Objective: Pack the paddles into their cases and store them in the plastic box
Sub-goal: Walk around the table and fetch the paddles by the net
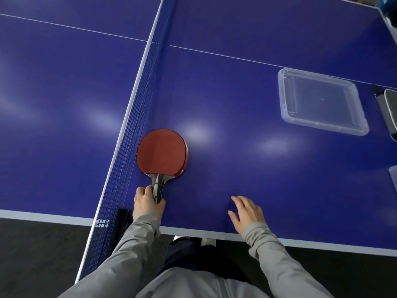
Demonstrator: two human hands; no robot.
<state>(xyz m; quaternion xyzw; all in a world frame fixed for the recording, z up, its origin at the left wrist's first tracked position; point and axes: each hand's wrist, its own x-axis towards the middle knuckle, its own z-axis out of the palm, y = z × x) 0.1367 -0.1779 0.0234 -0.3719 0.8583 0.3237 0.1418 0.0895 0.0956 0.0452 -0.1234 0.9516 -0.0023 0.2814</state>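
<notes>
My left hand point(148, 201) has its grip curled round the handle of the paddles point(161, 152), which lie stacked red-face-up on the table point(236, 100) just beside the net point(126, 151). My right hand point(247, 214) hovers empty, fingers spread. I'd lift both paddles together and carry them right, past the box point(322, 125), toward what looks like a case point(390, 112) at the edge.
</notes>
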